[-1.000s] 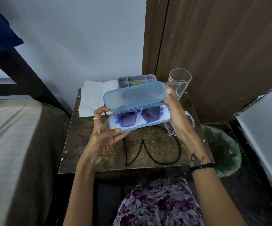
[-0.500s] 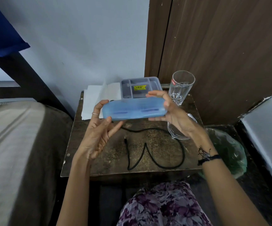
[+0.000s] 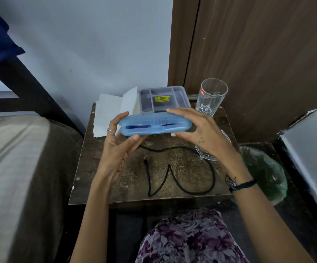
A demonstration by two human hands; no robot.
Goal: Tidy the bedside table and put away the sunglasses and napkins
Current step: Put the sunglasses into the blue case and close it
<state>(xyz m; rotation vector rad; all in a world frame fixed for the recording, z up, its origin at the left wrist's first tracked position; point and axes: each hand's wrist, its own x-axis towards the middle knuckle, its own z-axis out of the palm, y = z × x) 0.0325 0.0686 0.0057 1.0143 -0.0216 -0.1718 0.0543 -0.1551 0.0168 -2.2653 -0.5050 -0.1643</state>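
Note:
A light blue glasses case, closed with the blue sunglasses inside showing faintly through its front, is held level above the brown bedside table. My left hand grips its left end, thumb underneath and fingers behind. Its right end is pinched by my right hand, fingers on top and thumb below. White napkins lie at the table's back left, one sheet standing up against the grey divided tray.
A clear drinking glass stands at the back right, and a second glass item sits behind my right hand. A black cable loops across the tabletop. Bed at left, a green plastic bag on the floor at right, wooden door behind.
The case lid has been closed over the sunglasses. Both hands still hold the case, now lowered slightly toward the table.

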